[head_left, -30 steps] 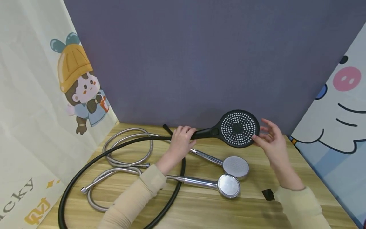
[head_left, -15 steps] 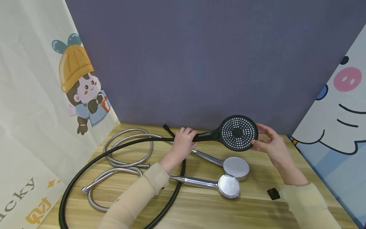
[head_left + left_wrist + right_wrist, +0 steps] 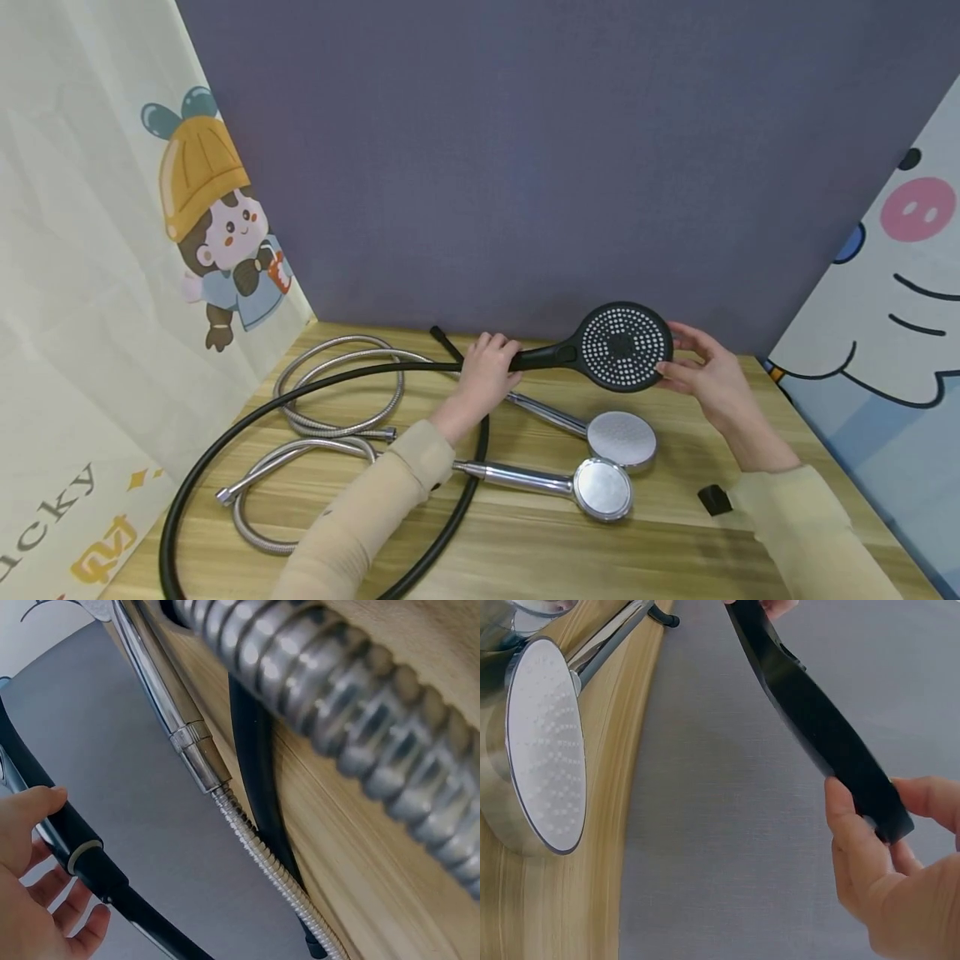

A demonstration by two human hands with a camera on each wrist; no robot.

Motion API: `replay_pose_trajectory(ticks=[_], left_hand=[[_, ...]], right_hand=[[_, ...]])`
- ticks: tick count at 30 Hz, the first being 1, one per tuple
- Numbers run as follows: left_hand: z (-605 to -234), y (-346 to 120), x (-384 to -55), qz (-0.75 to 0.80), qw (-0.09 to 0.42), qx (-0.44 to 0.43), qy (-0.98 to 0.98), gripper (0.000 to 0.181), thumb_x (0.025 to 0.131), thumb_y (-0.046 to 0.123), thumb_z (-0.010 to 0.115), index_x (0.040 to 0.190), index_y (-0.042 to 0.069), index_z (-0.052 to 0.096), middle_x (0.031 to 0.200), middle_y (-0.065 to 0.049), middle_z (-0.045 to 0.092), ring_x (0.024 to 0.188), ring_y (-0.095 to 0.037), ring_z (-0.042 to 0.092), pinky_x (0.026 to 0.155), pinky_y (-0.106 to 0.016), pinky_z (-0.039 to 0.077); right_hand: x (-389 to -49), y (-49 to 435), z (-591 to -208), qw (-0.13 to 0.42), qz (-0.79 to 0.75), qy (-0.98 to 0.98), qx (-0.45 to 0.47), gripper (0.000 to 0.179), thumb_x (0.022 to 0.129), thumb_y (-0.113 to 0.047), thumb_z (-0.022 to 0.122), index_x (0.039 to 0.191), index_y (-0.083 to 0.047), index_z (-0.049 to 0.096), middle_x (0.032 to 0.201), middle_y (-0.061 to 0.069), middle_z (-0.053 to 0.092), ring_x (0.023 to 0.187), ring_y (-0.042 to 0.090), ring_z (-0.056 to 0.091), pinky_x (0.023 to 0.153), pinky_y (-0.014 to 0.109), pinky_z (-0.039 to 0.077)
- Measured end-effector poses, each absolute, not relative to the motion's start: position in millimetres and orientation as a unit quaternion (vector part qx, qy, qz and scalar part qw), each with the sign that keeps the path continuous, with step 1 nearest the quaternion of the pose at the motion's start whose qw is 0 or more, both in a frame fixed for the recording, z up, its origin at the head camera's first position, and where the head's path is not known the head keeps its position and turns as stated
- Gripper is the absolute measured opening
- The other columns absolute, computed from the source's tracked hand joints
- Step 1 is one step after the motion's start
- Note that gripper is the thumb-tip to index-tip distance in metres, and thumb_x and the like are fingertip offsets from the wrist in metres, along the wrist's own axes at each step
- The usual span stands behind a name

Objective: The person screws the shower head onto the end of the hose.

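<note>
Raised over the back of the table is a black hand shower (image 3: 624,348), its white-dotted spray face turned towards me. My left hand (image 3: 486,373) grips its handle near the joint with the black hose (image 3: 262,418). In the left wrist view, the thumb lies across the handle (image 3: 66,819) and the fingers are behind it. My right hand (image 3: 716,383) pinches the far rim of the head, thumb in front, fingers behind. The right wrist view shows the head (image 3: 832,742) edge-on between thumb and fingers.
Two chrome hand showers, one farther back (image 3: 621,438) and one nearer (image 3: 602,490), lie on the wooden table (image 3: 570,558). Their coiled metal hoses (image 3: 258,542) are at left. A small black piece (image 3: 715,500) lies near the right sleeve. A grey wall (image 3: 525,167) stands behind.
The black hand shower has come down slightly. My right hand's fingers, spread off the rim a second ago, now sit against its back. My left hand keeps its grip.
</note>
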State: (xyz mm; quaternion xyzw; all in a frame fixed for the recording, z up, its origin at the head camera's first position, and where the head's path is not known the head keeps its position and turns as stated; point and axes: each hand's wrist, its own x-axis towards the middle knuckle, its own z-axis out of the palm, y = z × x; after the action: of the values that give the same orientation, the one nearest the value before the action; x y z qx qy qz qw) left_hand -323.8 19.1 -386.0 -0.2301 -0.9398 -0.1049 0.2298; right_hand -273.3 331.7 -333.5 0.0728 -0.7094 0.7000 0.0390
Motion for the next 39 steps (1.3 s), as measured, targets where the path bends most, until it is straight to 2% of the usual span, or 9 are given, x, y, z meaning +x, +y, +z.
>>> replay_pose_trajectory(ticks=[8, 17, 25, 39], left_hand=[[-380.0, 10.4, -316.1, -0.11, 0.182, -0.222, -0.951, 0.054, 0.081, 0.037, 0.074, 0.126, 0.014, 0.055, 0.115, -0.004, 0.057, 0.102, -0.023, 0.048, 0.084, -0.039, 0.043], [-369.7, -4.2, -298.7, -0.144, 0.188, -0.236, -0.943, 0.059, 0.078, 0.036, 0.077, 0.128, 0.015, 0.053, 0.119, -0.005, 0.056, 0.107, -0.024, 0.049, 0.086, -0.041, 0.044], [-361.8, -14.4, -279.3, -0.158, 0.189, -0.245, -0.938, 0.06, 0.076, 0.035, 0.078, 0.127, 0.017, 0.053, 0.123, -0.005, 0.054, 0.113, -0.025, 0.048, 0.089, -0.044, 0.044], [-361.5, -42.9, -249.7, -0.153, 0.204, -0.263, -0.931, 0.06, 0.075, 0.032, 0.079, 0.127, 0.014, 0.055, 0.12, -0.008, 0.054, 0.107, -0.026, 0.049, 0.083, -0.04, 0.043]], right_hand=[[-281.7, 336.1, -332.7, 0.023, 0.688, -0.724, 0.043, 0.068, 0.086, 0.008, 0.06, 0.145, -0.002, 0.028, 0.11, 0.007, 0.039, 0.084, 0.006, 0.063, 0.071, 0.03, 0.057], [-300.0, 348.0, -339.2, 0.02, 0.658, -0.752, 0.02, 0.069, 0.088, 0.002, 0.061, 0.146, -0.001, 0.026, 0.111, 0.005, 0.039, 0.085, 0.006, 0.063, 0.074, 0.031, 0.056], [-317.1, 355.3, -359.1, 0.005, 0.662, -0.75, 0.019, 0.07, 0.087, 0.007, 0.059, 0.146, 0.003, 0.022, 0.113, 0.007, 0.039, 0.081, 0.002, 0.062, 0.073, 0.03, 0.056], [-337.0, 360.8, -390.2, -0.002, 0.642, -0.766, 0.035, 0.069, 0.089, 0.002, 0.059, 0.146, 0.005, 0.019, 0.115, 0.01, 0.038, 0.085, 0.003, 0.062, 0.077, 0.031, 0.056]])
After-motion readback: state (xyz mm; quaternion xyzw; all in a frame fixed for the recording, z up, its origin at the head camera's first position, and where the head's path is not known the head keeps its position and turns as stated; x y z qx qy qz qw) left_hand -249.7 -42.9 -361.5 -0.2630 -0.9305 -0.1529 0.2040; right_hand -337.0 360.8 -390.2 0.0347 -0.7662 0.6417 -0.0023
